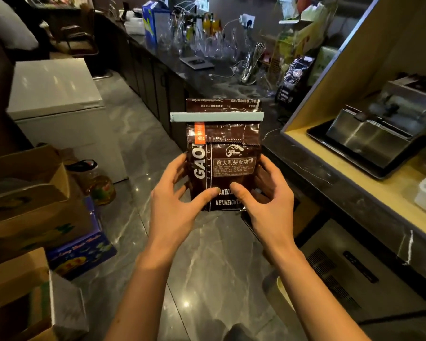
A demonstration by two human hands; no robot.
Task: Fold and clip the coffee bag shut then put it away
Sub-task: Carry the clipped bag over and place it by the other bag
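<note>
I see both of my forearms reaching forward over the grey marble floor (pixel 207 267), and between them I hold the coffee bag (pixel 221 168) upright in the air. My left hand (pixel 175 200) grips the bag's left side, thumb pressed on its printed front low down, the other fingers behind it. My right hand (pixel 268 205) grips the right side the same way, its thumb almost meeting the left one. The bag's top is folded over, and a pale blue clip (pixel 217 117) runs straight across the fold from edge to edge, with a strip of the folded top standing above it. Left of the bag, on the floor, sit cardboard boxes (pixel 22 193) and, further back, a white chest freezer (pixel 57 94). Right of the bag runs the dark table (pixel 305 168), with a steel machine (pixel 379 129) in a wooden niche. Beyond the bag, on the table's far stretch, stand a second dark coffee bag (pixel 294 77) and a cluster of clear glassware (pixel 207 45).
</note>
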